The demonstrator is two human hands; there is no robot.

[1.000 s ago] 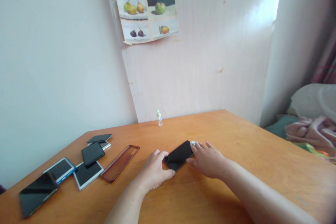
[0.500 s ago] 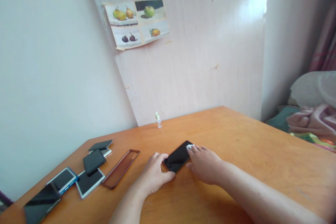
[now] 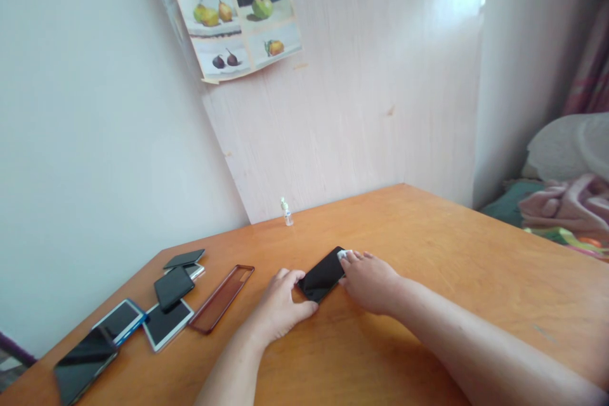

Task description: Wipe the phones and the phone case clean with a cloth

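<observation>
No text or numbers can be read.

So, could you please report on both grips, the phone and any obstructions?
Left grip around near end of phone. Right grip holding white wipe on far end. Phone flat, dark face up. Brown case apart, leftward, not obstructing.

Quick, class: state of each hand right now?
Left hand: holding the black phone between thumb and fingers.
Right hand: holding a white wipe at its fingertips, against the phone.

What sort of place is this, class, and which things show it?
Probably a room at home: fruit pictures on a wall panel, a wooden table, a crumpled pink blanket.
</observation>
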